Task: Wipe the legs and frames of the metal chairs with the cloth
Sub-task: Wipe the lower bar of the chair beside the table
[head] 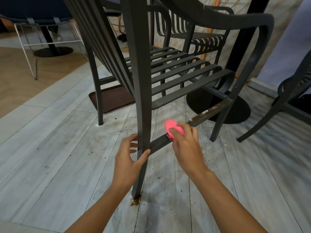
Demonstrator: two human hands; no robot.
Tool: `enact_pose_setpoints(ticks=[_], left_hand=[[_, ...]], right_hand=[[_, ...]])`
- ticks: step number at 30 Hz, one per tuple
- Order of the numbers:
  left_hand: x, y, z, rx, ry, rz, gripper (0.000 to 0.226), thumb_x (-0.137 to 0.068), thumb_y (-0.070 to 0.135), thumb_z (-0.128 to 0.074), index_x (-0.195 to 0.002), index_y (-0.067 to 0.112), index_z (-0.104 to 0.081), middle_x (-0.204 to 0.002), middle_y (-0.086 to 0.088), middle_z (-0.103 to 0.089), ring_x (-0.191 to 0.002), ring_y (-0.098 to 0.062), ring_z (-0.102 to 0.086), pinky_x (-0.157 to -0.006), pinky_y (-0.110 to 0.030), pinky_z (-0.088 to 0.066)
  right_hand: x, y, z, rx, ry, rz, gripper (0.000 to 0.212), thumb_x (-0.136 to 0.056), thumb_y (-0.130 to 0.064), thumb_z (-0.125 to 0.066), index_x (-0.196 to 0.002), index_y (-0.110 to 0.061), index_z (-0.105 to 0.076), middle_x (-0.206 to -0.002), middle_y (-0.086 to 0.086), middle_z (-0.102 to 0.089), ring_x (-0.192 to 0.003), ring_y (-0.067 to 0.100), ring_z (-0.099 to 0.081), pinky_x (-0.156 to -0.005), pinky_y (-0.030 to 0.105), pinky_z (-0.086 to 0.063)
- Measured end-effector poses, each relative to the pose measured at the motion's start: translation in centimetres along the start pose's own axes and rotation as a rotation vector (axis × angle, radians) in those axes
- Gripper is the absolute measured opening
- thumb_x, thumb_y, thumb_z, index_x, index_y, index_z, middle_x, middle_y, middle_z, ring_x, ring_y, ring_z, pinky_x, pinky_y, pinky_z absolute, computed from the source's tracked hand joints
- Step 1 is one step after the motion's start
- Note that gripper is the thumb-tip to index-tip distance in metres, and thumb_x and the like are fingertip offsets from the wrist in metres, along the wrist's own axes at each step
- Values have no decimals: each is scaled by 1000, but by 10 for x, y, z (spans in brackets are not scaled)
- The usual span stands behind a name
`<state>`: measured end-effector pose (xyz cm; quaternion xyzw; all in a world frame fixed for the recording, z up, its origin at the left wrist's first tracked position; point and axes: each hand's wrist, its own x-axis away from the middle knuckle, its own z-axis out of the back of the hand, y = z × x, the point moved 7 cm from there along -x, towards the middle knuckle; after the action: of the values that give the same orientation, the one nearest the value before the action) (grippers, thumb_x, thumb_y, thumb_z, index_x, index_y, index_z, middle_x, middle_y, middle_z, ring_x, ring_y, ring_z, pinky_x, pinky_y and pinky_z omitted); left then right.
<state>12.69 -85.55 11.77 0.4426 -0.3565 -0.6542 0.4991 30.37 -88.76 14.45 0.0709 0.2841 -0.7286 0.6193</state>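
Your left hand (130, 155) gripped the near leg (143, 115) of the chair (176, 68) just at the joint where the low side rail (207, 115) meets it, thumb on one face and fingers curled round the other. Your right hand (185, 142) held the pink cloth (172, 127) bunched under curled fingers and pressed it onto that rail, close to the leg end.

As a judgement from how things lay, you were early in the job. The stretch of rail beyond the cloth, toward the far leg (222, 118), was plainly streaked with pale and rusty grime, so most of that rail was left to do. The near leg's foot (136, 196) sat in a brown rusty stain on the floor (58, 148), and it looked unwiped there. Whether the upper frame and armrest (235, 21) had been cleaned could not be told; they read as uniformly dark. A second chair (193, 37) behind and a third (294, 91) at the right edge showed no sign either way.
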Motion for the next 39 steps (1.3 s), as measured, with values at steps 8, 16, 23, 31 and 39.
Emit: enact_pose_setpoints(ticks=[8,16,23,31,39], left_hand=[[10,37,19,-144,214,-417,43,-78,26,-68,-114,27,-45,-116,10,-41,-102,8,-45,-84,-6,-42],[29,82,-7,-211,69,-768,27,-85,21,-58,-109,16,-50,-116,0,-45,-110,-4,-48,-91,-16,-45],[23,81,-41,-285,-106,-664,29,-90,25,-53,-117,18,-52,-128,3,-46,-116,-11,-51,-84,-31,-54],[13,70,-71,-390,-167,-454,52,-94,35,-47,-142,30,-27,-149,18,-17,-134,3,-27,-97,-4,-25],[-4,38,-93,-628,-195,-196,56,-98,31,-41,-146,19,-15,-155,0,-11,-142,-15,-19,-109,-28,-31]], right_hand=[[13,-30,10,-129,26,66,37,-81,-10,-69,-116,-16,-61,-128,7,-49,-114,24,-44,-85,30,-49],[25,-45,-23,-145,-113,205,40,-89,-17,-57,-126,-26,-44,-134,-7,-41,-106,16,-34,-77,28,-51],[19,-19,-14,-100,2,141,52,-75,-12,-73,-120,-22,-48,-121,-6,-42,-104,20,-46,-70,29,-55],[1,17,-18,24,-29,123,47,-77,-16,-73,-119,-25,-56,-133,1,-49,-111,23,-37,-77,35,-51],[-9,34,-16,104,9,94,52,-66,-4,-77,-114,-18,-62,-126,7,-55,-107,30,-48,-74,36,-51]])
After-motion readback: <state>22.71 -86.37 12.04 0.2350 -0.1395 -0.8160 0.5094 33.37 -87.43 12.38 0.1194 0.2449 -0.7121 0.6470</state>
